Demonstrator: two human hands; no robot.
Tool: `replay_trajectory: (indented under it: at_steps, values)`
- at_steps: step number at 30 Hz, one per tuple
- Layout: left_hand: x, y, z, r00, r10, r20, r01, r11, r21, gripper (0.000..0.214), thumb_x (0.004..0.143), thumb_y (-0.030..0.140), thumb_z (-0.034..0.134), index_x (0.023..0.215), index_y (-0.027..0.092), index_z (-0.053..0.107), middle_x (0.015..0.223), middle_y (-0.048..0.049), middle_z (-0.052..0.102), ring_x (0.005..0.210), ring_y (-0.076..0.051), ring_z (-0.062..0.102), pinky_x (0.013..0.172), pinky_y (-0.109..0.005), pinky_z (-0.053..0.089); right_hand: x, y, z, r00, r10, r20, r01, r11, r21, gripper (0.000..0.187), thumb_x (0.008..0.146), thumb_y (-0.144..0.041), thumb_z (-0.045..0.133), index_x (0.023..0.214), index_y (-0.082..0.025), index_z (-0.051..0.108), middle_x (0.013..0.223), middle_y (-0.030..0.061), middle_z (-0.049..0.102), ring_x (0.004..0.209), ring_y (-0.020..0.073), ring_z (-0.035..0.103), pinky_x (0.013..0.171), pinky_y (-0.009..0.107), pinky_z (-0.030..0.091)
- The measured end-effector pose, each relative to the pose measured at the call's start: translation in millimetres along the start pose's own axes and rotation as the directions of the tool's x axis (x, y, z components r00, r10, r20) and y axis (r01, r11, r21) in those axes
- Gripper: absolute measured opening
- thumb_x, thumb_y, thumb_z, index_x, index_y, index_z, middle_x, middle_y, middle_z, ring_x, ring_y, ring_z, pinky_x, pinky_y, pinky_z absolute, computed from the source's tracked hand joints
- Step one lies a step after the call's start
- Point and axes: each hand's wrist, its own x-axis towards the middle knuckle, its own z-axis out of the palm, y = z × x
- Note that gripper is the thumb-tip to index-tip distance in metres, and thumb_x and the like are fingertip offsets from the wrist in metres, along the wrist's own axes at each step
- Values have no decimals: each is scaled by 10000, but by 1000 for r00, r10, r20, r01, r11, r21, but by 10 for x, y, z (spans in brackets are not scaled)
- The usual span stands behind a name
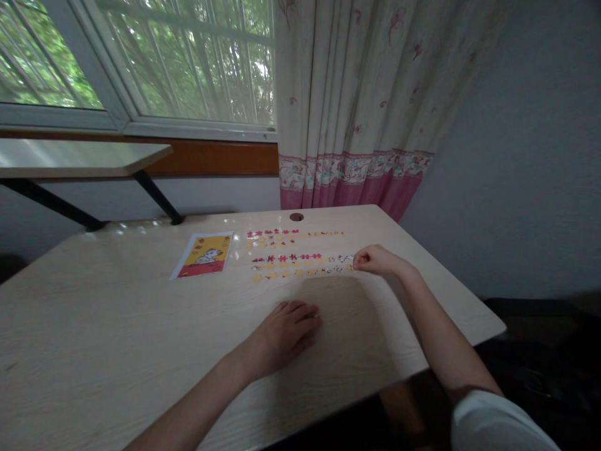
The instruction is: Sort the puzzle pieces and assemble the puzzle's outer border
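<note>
Several small jigsaw puzzle pieces (282, 258) lie in rows on the pale wooden table, pink ones in the upper row of each group and yellow or white ones below. At the right end of the nearer rows is my right hand (377, 259), its fingers pinched together at a whitish puzzle piece (346, 259); the fingertips are partly hidden. My left hand (291, 329) rests palm down on the table in front of the rows, fingers loosely bent and slightly apart. Left of the pieces lies a picture sheet (205, 255) showing a white cartoon animal on yellow and red.
The table (117, 338) has a round cable hole (297, 217) near its back edge. A raised shelf (84, 156) on black legs stands at the back left. Behind are a barred window (188, 62) and a patterned curtain (357, 94). A wall (516, 156) rises on the right.
</note>
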Motion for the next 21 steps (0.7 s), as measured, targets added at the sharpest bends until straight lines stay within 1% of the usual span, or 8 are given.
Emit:
replay_trajectory:
  at_steps: [4,8,10,12,14,16,18,21]
  values:
    - [5,-31,30,999,22,-50,-22,1000,11,232,886,227,468,1075,192,599,1136,-84,604,1010,-233,524,880,-404,433,-32,-41,-15,999,-16,-36,15,999,-30,155,670,-189,563,724,-140,700,579,2,589,522,91,472,491,196,320]
    - [18,-25,35,999,29,-43,-29,1000,2,207,899,227,443,1022,183,604,1049,-83,607,931,-207,535,820,-348,456,-33,-174,-20,982,-101,-160,89,993,-75,150,735,-223,559,735,-146,688,621,19,611,544,100,500,511,207,327]
    - [14,-26,29,999,26,-30,-25,999,23,212,913,233,419,1012,192,602,1018,-74,602,909,-196,532,803,-323,453,-10,-277,24,951,-205,-230,182,976,-116,158,775,-233,549,761,-153,684,655,22,622,577,102,516,546,209,339]
    - [2,-41,18,999,32,-14,-31,997,68,226,925,230,392,1013,203,599,999,-68,603,901,-197,528,788,-310,449,16,-400,115,898,-339,-280,300,938,-175,148,800,-242,555,783,-159,677,678,21,631,611,105,529,590,215,349]
    - [-16,-69,0,1000,19,17,-21,991,129,244,930,211,369,1024,204,594,985,-68,604,893,-206,528,776,-311,443,29,-537,242,836,-468,-287,414,881,-230,129,810,-245,568,795,-164,667,689,18,641,639,108,546,636,225,355]
    - [-37,-109,-21,999,-33,37,26,985,171,262,929,193,349,1020,197,594,959,-67,604,874,-211,532,761,-312,437,17,-678,381,786,-559,-262,502,826,-256,116,821,-238,565,802,-170,657,692,12,646,655,110,559,668,234,357]
    - [-63,-157,-35,996,-89,29,83,983,167,274,926,188,334,993,191,600,930,-63,602,855,-207,535,752,-308,433,-14,-806,504,761,-606,-232,554,793,-255,116,828,-240,561,793,-176,651,677,4,639,650,108,557,676,237,360]
    - [-100,-229,-39,992,-128,2,127,985,115,276,917,183,333,971,192,604,939,-56,602,880,-202,539,777,-310,433,-59,-932,624,750,-638,-174,594,766,-245,121,833,-260,560,799,-185,649,695,1,639,646,107,548,670,237,368]
